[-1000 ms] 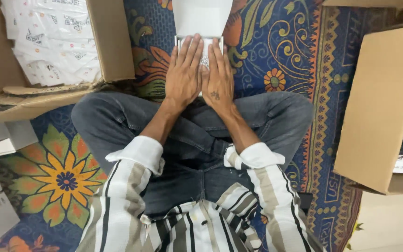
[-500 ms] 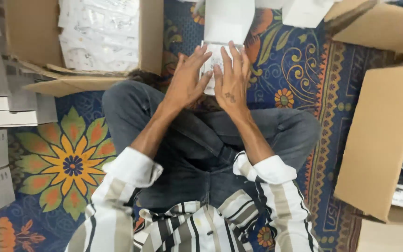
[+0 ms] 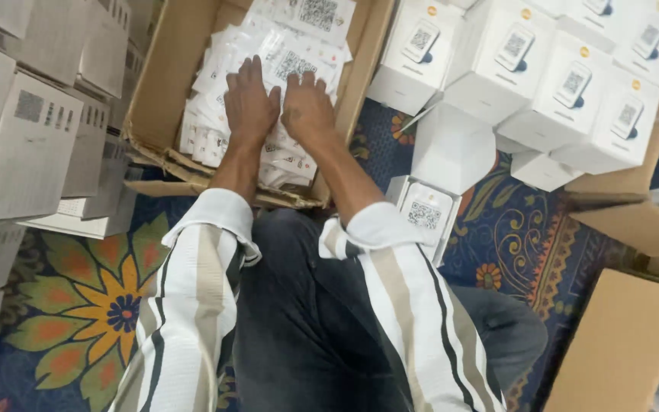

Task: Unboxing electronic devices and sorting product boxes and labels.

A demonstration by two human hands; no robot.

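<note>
Both my hands reach into an open cardboard box (image 3: 158,91) that is full of white printed packets (image 3: 299,46). My left hand (image 3: 249,103) lies flat, palm down, on the packets, fingers spread. My right hand (image 3: 308,111) rests beside it, also palm down on the packets, fingers slightly curled. Whether either hand grips a packet is hidden under the palms. A small open white box (image 3: 425,214) with a printed device inside sits on the carpet by my right forearm. I sit cross-legged in dark trousers and a striped shirt.
Several white device boxes (image 3: 512,69) are stacked at the upper right. White cartons (image 3: 32,137) pile up at the left. Brown cardboard boxes (image 3: 627,343) stand at the right. A patterned blue floral carpet (image 3: 85,305) covers the floor.
My view and both hands swung left, away from the small white box in front of me. Both hands now lie on the packets in the cardboard box.
</note>
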